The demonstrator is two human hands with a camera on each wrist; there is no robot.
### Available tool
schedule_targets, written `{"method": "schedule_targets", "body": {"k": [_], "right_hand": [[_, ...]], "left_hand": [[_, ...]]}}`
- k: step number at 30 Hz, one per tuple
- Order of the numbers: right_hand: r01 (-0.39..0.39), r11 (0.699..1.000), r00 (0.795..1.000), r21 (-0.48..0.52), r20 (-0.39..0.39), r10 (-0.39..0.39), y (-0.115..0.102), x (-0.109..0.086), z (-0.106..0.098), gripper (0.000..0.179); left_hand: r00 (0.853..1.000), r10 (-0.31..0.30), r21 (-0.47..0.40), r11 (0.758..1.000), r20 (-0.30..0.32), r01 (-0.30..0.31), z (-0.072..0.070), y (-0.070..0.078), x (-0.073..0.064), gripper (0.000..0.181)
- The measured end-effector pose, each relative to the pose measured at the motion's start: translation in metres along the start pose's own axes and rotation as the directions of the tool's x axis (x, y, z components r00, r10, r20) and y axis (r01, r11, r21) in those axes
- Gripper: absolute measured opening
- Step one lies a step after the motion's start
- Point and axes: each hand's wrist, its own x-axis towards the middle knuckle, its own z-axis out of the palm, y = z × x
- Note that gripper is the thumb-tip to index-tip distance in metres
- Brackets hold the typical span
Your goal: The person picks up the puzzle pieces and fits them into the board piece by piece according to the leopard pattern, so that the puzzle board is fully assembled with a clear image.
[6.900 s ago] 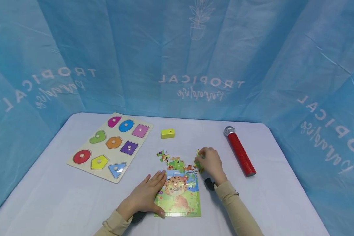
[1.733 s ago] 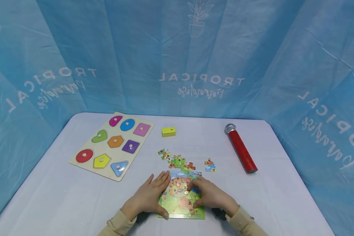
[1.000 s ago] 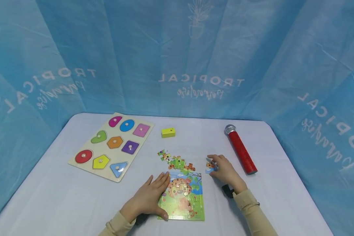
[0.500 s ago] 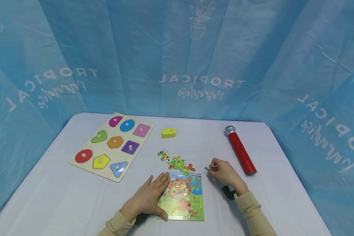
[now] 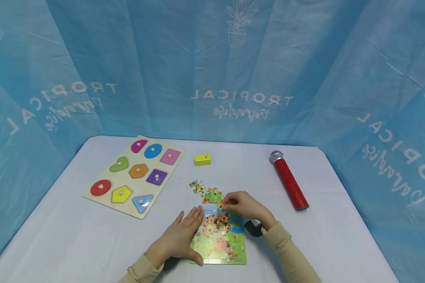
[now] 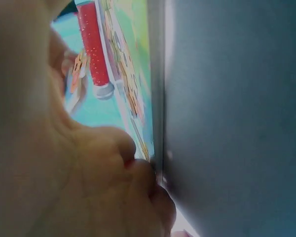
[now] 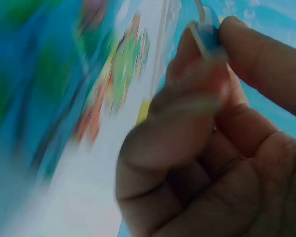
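Observation:
My left hand (image 5: 180,238) lies with fingers extended along the left side of a jigsaw puzzle board (image 5: 212,251), thumb at its lower left corner. A spotted animal on green grass is pictured on the board, with interlocking pieces set in its frame. Above the board's upper part, my right hand (image 5: 246,205) pinches a puzzle piece (image 7: 207,35) between thumb and fingertips. In the right wrist view only the piece's thin edge and blue side show. Several loose puzzle pieces (image 5: 213,195) lie just beyond the board's top edge, partly behind the right hand.
A shape peg board (image 5: 127,184) with coloured knobbed shapes lies at the left of the white table (image 5: 340,243). Farther back sits a small yellow block (image 5: 202,159). A red toy microphone (image 5: 291,182) rests at the right. Blue printed cloth (image 5: 212,67) hangs around the table.
My right hand placed work on the board's right side, then picked up the piece at the right and carried it left over the board. The left hand stays on the board's left side.

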Motion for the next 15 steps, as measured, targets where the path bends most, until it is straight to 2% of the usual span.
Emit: {"method": "schedule_targets", "body": {"k": [2, 5, 11, 15], "right_hand": [[0.008, 1.000, 0.999, -0.009, 0.046, -0.007, -0.007, 0.011, 0.009, 0.017], [0.005, 0.999, 0.998, -0.049, 0.061, -0.002, -0.015, 0.022, 0.022, 0.015], [-0.016, 0.981, 1.000, -0.193, -0.028, 0.011, -0.025, 0.032, 0.041, 0.011], [-0.030, 0.977, 0.998, -0.213, -0.060, 0.018, -0.027, 0.034, 0.043, 0.011]], "left_hand": [[1.000, -0.008, 0.003, 1.000, -0.015, 0.008, 0.001, 0.000, 0.000, 0.137], [0.999, -0.017, 0.013, 1.000, -0.042, 0.018, 0.002, 0.001, 0.000, 0.140], [0.998, -0.018, 0.025, 0.999, -0.060, 0.020, 0.003, 0.004, -0.001, 0.141], [0.998, -0.019, 0.021, 1.000, -0.051, 0.021, 0.001, 0.004, -0.003, 0.139]]}}
